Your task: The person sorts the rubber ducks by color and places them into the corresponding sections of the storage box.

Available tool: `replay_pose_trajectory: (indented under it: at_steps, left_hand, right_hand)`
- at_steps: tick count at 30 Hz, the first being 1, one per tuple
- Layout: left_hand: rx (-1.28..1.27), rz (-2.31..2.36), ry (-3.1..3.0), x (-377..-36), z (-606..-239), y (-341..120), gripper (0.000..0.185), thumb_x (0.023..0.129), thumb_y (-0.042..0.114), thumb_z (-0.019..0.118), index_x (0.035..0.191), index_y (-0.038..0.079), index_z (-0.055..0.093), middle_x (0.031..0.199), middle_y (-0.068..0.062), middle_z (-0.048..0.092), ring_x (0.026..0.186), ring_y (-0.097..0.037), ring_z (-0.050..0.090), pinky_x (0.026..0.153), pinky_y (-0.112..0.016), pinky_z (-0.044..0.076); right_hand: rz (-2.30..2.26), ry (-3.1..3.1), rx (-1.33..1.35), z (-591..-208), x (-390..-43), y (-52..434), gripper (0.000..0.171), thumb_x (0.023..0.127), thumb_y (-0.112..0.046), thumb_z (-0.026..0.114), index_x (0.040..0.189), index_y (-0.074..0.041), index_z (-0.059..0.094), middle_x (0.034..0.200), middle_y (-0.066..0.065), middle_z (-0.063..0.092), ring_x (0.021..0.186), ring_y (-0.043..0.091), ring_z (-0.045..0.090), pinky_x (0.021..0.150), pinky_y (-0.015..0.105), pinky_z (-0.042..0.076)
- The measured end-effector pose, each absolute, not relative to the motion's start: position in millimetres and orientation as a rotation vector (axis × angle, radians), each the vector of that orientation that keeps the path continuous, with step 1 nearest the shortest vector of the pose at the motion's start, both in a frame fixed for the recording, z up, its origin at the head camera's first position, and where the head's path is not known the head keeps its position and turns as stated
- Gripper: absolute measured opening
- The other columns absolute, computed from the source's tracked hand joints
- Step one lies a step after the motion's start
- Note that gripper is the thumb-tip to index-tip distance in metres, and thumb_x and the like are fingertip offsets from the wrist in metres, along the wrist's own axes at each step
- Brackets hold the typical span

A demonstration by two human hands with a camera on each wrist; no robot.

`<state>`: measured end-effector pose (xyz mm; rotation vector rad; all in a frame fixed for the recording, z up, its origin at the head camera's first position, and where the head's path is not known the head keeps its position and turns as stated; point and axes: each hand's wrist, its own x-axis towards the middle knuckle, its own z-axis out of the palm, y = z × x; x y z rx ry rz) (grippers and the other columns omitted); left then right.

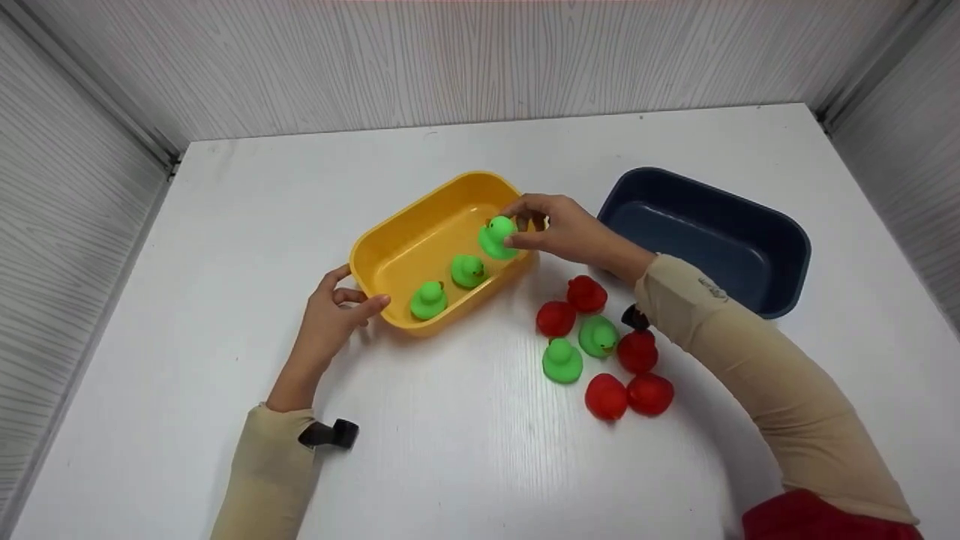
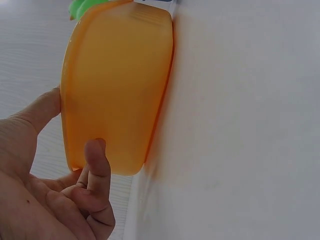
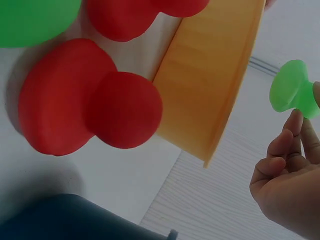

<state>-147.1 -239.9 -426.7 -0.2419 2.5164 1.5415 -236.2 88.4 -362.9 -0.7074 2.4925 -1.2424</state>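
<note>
Over the right end of the yellow tub [image 1: 405, 217], my right hand [image 1: 559, 225] pinches a green rubber duck [image 1: 496, 238] between thumb and fingers. The right wrist view shows this green duck [image 3: 290, 87] above the level of the tub's rim. My left hand [image 1: 330, 319] holds the tub's near left corner, the thumb over the rim and the fingers against the outer wall, as the left wrist view also shows. Inside the tub sit two more green ducks, one green duck [image 1: 428, 301] near the left end and another green duck [image 1: 469, 271] beside the near wall.
A dark blue tub [image 1: 697, 225] stands at the right, partly behind my right forearm. Between it and the table's front lie several red ducks [image 1: 606, 397] and two green ducks, one green duck [image 1: 562, 361] nearer. White panels [image 1: 450, 67] enclose the table's back and sides.
</note>
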Motion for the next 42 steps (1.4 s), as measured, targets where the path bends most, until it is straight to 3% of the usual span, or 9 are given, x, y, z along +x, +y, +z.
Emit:
replay_pose_trajectory:
  at_steps: [7, 17, 24, 29, 39, 42]
  left_hand:
    - [-0.249, 1.546, 2.509, -146.7, -428.3, -241.9, 0.086, 0.084, 0.042, 0.073, 0.151, 0.011, 0.027, 0.099, -0.003, 0.063, 0.074, -0.012, 0.057, 0.069, -0.024, 0.046]
    - [-0.263, 1.538, 2.506, -146.3, -426.0, -240.5, 0.089, 0.083, 0.046, 0.072, 0.151, 0.012, 0.026, 0.101, -0.005, 0.062, 0.078, -0.015, 0.055, 0.072, -0.025, 0.046]
    - [-0.239, 1.573, 2.5, -146.6, -425.8, -240.8, 0.085, 0.085, 0.039, 0.073, 0.151, 0.011, 0.027, 0.098, -0.003, 0.062, 0.074, -0.011, 0.055, 0.068, -0.023, 0.045]
    - [-0.237, 1.577, 2.497, -146.0, -423.5, -239.7, 0.085, 0.085, 0.038, 0.073, 0.151, 0.011, 0.027, 0.096, -0.002, 0.063, 0.073, -0.011, 0.055, 0.067, -0.023, 0.045]
    - [-0.243, 1.552, 2.504, -147.4, -424.5, -240.4, 0.086, 0.085, 0.04, 0.072, 0.151, 0.011, 0.026, 0.1, -0.006, 0.063, 0.075, -0.011, 0.056, 0.07, -0.023, 0.047]
    - [-0.245, 1.561, 2.499, -147.4, -424.5, -240.3, 0.085, 0.085, 0.039, 0.073, 0.151, 0.011, 0.027, 0.099, -0.006, 0.062, 0.074, -0.011, 0.056, 0.07, -0.022, 0.048]
  right_hand:
    - [-1.206, 2.534, -0.673, -375.5, -247.1, 83.4, 0.032, 0.086, -0.018, 0.071, 0.116, -0.006, 0.066, 0.086, 0.001, 0.053, 0.082, 0.017, 0.045, 0.074, 0.027, 0.035]
    - [-1.015, 2.608, -0.564, -380.8, -255.3, 75.9, 0.037, 0.085, -0.024, 0.073, 0.12, -0.011, 0.067, 0.091, 0.007, 0.05, 0.088, 0.022, 0.044, 0.073, 0.03, 0.034]
    - [-0.868, 2.678, -0.618, -386.5, -257.7, 75.0, 0.037, 0.085, -0.026, 0.073, 0.119, -0.012, 0.068, 0.105, 0.014, 0.061, 0.093, 0.025, 0.046, 0.079, 0.033, 0.038]
    - [-0.796, 2.721, -0.656, -389.1, -258.6, 74.0, 0.038, 0.085, -0.027, 0.074, 0.118, -0.011, 0.069, 0.117, 0.01, 0.065, 0.101, 0.027, 0.05, 0.089, 0.038, 0.044]
    - [-0.716, 2.732, -0.63, -387.7, -258.4, 71.7, 0.04, 0.086, -0.029, 0.072, 0.123, -0.013, 0.067, 0.124, 0.009, 0.061, 0.112, 0.028, 0.049, 0.1, 0.04, 0.042]
    - [-0.741, 2.72, -0.619, -386.3, -257.8, 72.7, 0.041, 0.087, -0.028, 0.071, 0.125, -0.012, 0.065, 0.119, 0.012, 0.06, 0.107, 0.028, 0.049, 0.095, 0.039, 0.043]
